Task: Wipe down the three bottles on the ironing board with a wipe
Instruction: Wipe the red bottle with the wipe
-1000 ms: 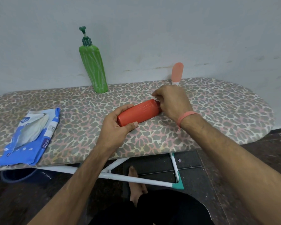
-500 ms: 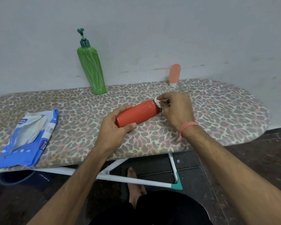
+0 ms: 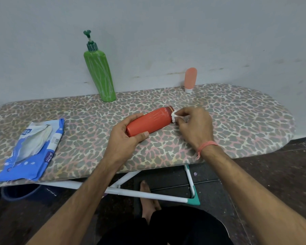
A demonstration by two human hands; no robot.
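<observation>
The ironing board [image 3: 237, 124] with its leopard-pattern cover fills the middle of the view and carries everything. At its left near edge lies the blue pack of wipes [image 3: 34, 149], opened. At the far edge, against the wall, the green pump bottle [image 3: 100, 76] stands upright, and well to the right of it stands the small pink bottle [image 3: 190, 79], upside down on its white cap.

The red bottle [image 3: 148, 122] lies on its side near the middle of the board, its neck pointing to the far right. The left hand [image 3: 124, 137] grips its base end, fingers curled over the top and thumb along the near side.

The change is at the right hand [image 3: 194, 126]. One second ago it covered the neck end of the red bottle and the wipe was almost hidden under it. Now it has drawn back to the right, clear of the body, and pinches the small folded white wipe [image 3: 174, 116] between thumb and fingertips, with the wipe touching only the cap end.

I judge that the body of this bottle is already wiped, and the work is now on the cap, probably the last part of it. The green and pink bottles are not being handled now; whether they are already wiped I cannot tell.
</observation>
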